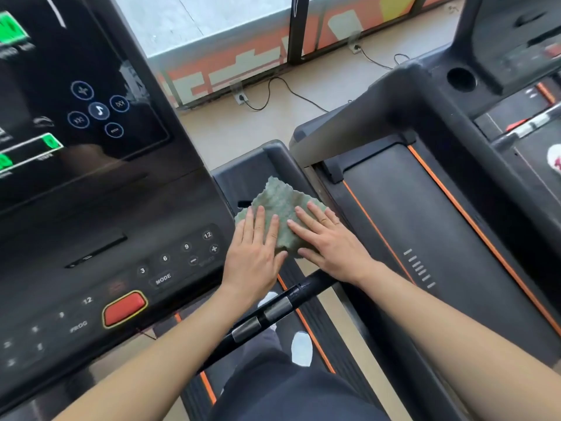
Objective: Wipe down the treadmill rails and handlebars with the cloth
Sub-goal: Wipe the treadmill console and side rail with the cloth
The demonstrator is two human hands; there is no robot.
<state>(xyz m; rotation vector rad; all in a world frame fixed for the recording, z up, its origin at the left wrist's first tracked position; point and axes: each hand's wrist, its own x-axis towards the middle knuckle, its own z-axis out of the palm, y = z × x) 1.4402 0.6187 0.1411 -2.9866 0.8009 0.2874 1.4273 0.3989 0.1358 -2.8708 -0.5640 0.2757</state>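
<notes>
A grey-green cloth (pixel 280 205) lies spread on the black side rail (pixel 239 174) at the right edge of the treadmill console. My left hand (pixel 255 253) presses flat on the cloth's left part, fingers straight. My right hand (pixel 328 241) lies flat on its right part, fingers spread. A black handlebar (pixel 273 314) with two metal sensor plates runs diagonally below my wrists.
The console (pixel 106 208) with number buttons and a red stop button (pixel 124 308) fills the left. A second treadmill (pixel 425 208) with orange-striped belt stands close on the right. Power cables (pixel 273 92) trail over the floor behind. My shoes show on the belt below.
</notes>
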